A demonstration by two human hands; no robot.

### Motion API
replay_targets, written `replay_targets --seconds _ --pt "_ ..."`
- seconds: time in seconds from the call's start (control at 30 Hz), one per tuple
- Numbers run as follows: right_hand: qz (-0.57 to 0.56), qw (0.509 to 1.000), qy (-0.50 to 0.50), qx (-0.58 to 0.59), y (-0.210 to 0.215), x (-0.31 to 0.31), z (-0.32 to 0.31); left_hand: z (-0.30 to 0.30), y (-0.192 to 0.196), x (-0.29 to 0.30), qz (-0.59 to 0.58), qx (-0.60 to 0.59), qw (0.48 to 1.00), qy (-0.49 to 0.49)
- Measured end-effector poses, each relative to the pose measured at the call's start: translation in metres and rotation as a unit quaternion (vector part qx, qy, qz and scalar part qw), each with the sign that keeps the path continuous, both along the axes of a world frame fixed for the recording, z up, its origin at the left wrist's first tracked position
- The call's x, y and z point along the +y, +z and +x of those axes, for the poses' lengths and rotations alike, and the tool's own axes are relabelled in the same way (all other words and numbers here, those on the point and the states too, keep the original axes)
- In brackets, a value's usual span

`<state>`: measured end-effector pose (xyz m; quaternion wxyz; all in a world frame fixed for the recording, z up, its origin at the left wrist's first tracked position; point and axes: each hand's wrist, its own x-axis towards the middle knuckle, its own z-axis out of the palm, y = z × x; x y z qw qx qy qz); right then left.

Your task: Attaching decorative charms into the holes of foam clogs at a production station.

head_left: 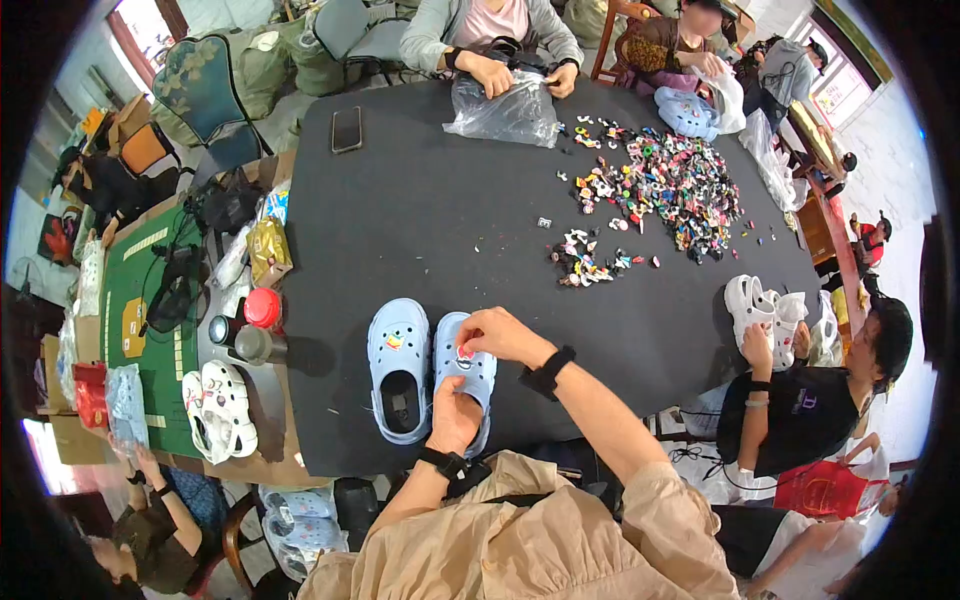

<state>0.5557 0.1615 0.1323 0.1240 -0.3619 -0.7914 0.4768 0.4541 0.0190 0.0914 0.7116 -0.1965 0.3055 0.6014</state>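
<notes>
two light-blue clogs (400,360) stand on the dark surface (400,240), the left hand (457,420) half-curled, holding one at its opening, the right hand (495,335) pinched nearly closed on a red charm (464,352), likely best pressed straight down with support inside.

At the near side of the dark surface (400,230), this person's left hand (456,418) holds the right blue clog (448,330) by its opening, and the right hand's (500,335) fingers touch a red charm (465,352) on top. The left blue clog (405,362) sits just beside it. Far right, I see a colourful heap of charms (680,185); far left, a phone (346,130).
</notes>
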Motion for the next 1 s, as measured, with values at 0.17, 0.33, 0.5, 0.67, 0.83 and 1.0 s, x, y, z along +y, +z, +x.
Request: replay_targets --seconds 0.17,0.33,0.5,0.67,0.83,1.0 --pt "0.047 0.983 0.109 -0.14 0.02 0.016 -0.018 -0.004 -0.006 -0.001 0.012 -0.048 0.999 -0.014" --pt "0.07 0.97 0.115 -0.201 0.018 0.02 -0.026 -0.005 -0.018 -0.005 0.055 -0.045 0.997 -0.009" --pt "0.133 0.964 0.09 -0.211 0.001 0.025 -0.026 -0.006 -0.024 -0.008 0.072 -0.013 0.997 -0.018" --pt "-0.027 0.979 0.096 -0.177 -0.022 0.032 -0.011 0.003 -0.012 -0.002 0.075 0.004 0.997 -0.02" --pt "-0.03 0.964 0.122 -0.234 -0.012 0.038 -0.041 -0.023 -0.057 -0.017 0.214 -0.132 0.965 -0.076" --pt "-0.019 0.966 0.077 -0.246 -0.003 0.032 -0.025 -0.01 -0.013 -0.006 0.143 -0.025 0.982 -0.122"
